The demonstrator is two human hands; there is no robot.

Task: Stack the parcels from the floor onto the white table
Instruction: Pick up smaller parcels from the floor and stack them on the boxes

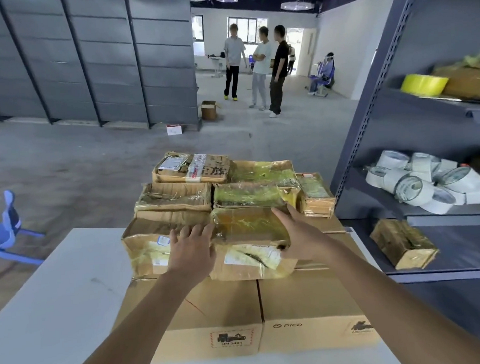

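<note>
Several taped cardboard parcels lie packed on top of large brown boxes (pixel 309 311) that stand on the white table (pixel 61 302). The nearest one, a parcel wrapped in yellowish tape (pixel 248 251), sits at the front of the stack. My left hand (pixel 192 251) lies flat with spread fingers on the seam between this parcel and the neighbouring parcel (pixel 144 242) to its left. My right hand (pixel 300 234) presses against the right side and top corner of the taped parcel. Further parcels (pixel 193 169) fill the rows behind.
A grey shelf unit (pixel 424 116) stands close on the right, holding tape rolls (pixel 428 183), a yellow roll (pixel 424 84) and a loose parcel (pixel 403 244). A blue chair (pixel 5 230) is at the left. Three people (pixel 260 66) stand far back near an open box (pixel 208 109).
</note>
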